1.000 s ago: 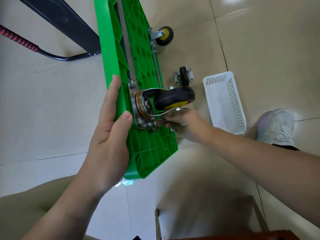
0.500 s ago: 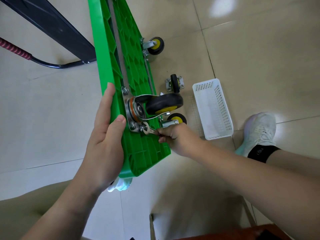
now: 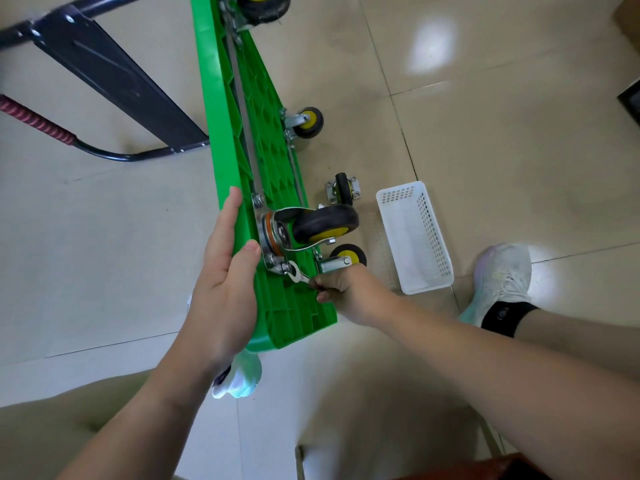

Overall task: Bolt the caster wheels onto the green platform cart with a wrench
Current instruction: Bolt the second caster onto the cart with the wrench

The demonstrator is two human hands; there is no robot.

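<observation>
The green platform cart (image 3: 273,181) stands on its long edge on the tiled floor, ribbed underside facing right. A black caster with a yellow hub (image 3: 322,223) sits on its steel plate near the cart's near end. My left hand (image 3: 225,289) holds the cart's upper edge, fingers along the far face and thumb over the rim. My right hand (image 3: 343,289) grips a small silver wrench (image 3: 298,274), whose ring end sits on a bolt at the plate's near corner. Another caster (image 3: 263,6) is mounted at the far end.
Three casters are low by the floor beside the cart: one (image 3: 306,122) farther off, one (image 3: 343,190) on its side, one (image 3: 346,258) by my right hand. A white perforated basket (image 3: 414,237) lies to the right. My shoes (image 3: 498,282) flank the cart. The black folded handle (image 3: 114,81) lies left.
The wrench handle has swung downward toward me around the bolt, and my right hand followed it. The view has tilted up, showing more of the cart's far end.
</observation>
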